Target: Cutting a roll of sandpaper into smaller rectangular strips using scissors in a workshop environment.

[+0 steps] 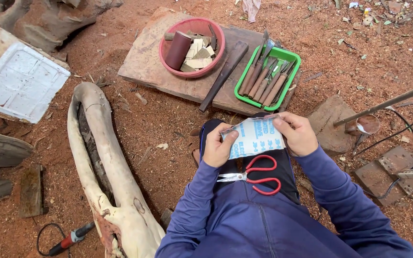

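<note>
— Where's the sheet (255, 138)?
— Mid-frame, over our lap. Our left hand (217, 149) and right hand (298, 134) each pinch an edge, keeping it taut.
— The scissors (256, 176)?
— Just below, resting on our lap, within reach.

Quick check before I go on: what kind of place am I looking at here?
Likely an outdoor woodcarving spot: sawdust-strewn red ground, a pale carved log, and a green tray of carving chisels on a board.

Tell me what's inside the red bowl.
The red bowl holds a dark brown roll, standing tilted, beside a heap of pale cut pieces. Whatever lies beneath that heap is covered.
</note>
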